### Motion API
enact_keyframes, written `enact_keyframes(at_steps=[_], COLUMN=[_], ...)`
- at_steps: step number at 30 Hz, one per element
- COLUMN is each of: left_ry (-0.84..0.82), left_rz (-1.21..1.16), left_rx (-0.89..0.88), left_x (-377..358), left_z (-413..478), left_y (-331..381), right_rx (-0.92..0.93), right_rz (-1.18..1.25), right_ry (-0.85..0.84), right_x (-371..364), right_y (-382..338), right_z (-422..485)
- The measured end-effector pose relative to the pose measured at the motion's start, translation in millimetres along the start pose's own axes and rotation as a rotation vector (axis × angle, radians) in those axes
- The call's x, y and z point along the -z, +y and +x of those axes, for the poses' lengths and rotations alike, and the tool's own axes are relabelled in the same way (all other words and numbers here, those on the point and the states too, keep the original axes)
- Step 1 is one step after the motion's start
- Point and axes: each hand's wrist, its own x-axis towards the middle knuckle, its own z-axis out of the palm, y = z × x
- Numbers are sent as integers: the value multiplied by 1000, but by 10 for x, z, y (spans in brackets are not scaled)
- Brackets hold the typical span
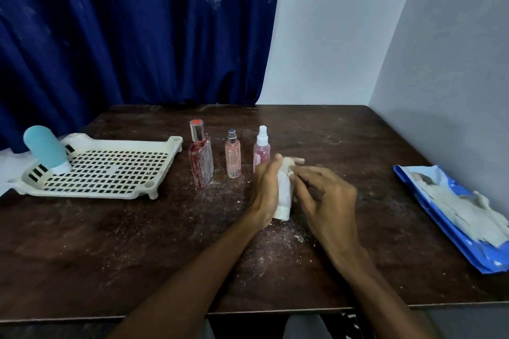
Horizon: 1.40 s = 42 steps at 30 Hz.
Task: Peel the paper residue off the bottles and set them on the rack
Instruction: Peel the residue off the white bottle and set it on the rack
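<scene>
Rack [165, 143]: I saw one teal bottle [46, 148] inside.
Left hand [264, 190]: gripped the white bottle [283, 197].
Right hand [325, 198]: pinched its upper part.

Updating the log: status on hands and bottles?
Left hand grips white bottle; right hand picks at its paper. Teal bottle on rack. Red-capped bottle, silver-topped bottle, white-topped bottle stand between hands and rack.
</scene>
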Motion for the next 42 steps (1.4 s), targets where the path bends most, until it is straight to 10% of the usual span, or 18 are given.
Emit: enact_keyframes(at_steps=[42], left_ry=[-38], left_rz=[105], left_rx=[-119], left_x=[8], left_z=[35], left_y=[-57], right_rx=[106], right_rz=[-106], right_ry=[-28], right_x=[60], right_y=[-109], right_z=[5])
